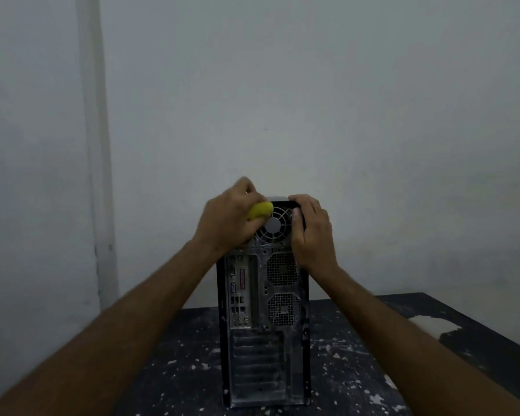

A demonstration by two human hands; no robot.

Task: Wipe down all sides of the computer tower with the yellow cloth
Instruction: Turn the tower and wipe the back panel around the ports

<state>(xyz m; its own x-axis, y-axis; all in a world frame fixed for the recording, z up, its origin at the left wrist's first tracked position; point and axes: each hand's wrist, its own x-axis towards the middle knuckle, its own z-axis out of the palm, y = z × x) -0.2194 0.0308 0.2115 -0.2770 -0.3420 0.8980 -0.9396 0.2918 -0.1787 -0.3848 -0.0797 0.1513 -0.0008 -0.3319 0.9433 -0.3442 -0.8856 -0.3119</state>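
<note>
Head view: left hand [222, 217] grips the balled yellow cloth [260, 210] against the computer tower [264, 325], upright mid-worktop [357, 370]; right hand [311, 229] clasps its top corner, likely steadying.

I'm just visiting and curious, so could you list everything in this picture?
tower: one, black and grey, upright on the table, back panel facing the camera
cloth: one, yellow, bunched at the tower's top left, by the fan
fan: one, grey, top of the back panel
table: one, dark with white specks, under the tower
white patch: one, on the table at right
wall: one, pale grey, behind
left hand: one, grips the cloth
right hand: one, grips the tower's top right corner
</note>
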